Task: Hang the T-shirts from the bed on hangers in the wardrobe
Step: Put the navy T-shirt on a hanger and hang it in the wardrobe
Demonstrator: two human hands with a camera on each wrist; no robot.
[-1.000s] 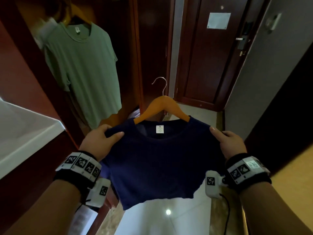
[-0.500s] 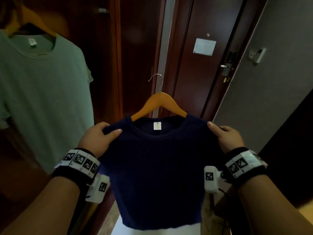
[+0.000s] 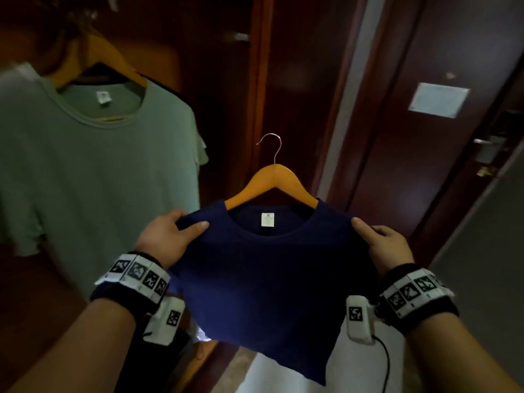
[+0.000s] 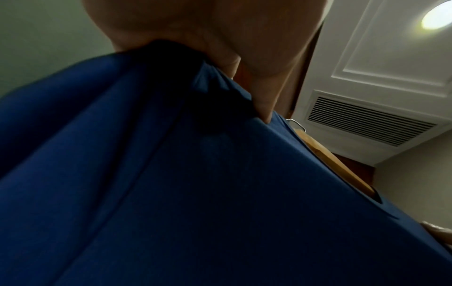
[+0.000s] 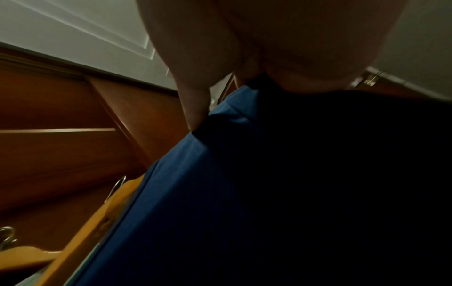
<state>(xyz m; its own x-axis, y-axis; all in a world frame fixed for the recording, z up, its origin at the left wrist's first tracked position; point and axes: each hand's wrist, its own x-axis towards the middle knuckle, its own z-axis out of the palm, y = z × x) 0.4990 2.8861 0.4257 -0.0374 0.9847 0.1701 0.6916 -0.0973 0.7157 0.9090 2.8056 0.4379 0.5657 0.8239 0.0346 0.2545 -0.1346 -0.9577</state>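
Observation:
A navy T-shirt (image 3: pixel 272 273) sits on a wooden hanger (image 3: pixel 272 177) with a metal hook, held up in front of me. My left hand (image 3: pixel 175 231) pinches its left shoulder, thumb on the front. My right hand (image 3: pixel 380 239) pinches the right shoulder. In the left wrist view the navy T-shirt (image 4: pixel 195 193) fills the frame and the wooden hanger (image 4: pixel 330 160) pokes out of the collar. The right wrist view shows the navy T-shirt (image 5: pixel 269 193) and the wooden hanger (image 5: pixel 97 228) too. A green T-shirt (image 3: pixel 93 177) hangs on another hanger (image 3: pixel 105 61) in the wardrobe at left.
The dark wooden wardrobe side panel (image 3: pixel 232 109) stands just behind the hook. The room door (image 3: pixel 425 151) with a handle (image 3: pixel 487 146) and a white notice is at right. A grey wall (image 3: pixel 487 265) runs along the far right.
The view has swung left toward the wardrobe, bringing the green T-shirt closer. Both hands keep their hold on the navy T-shirt's shoulders.

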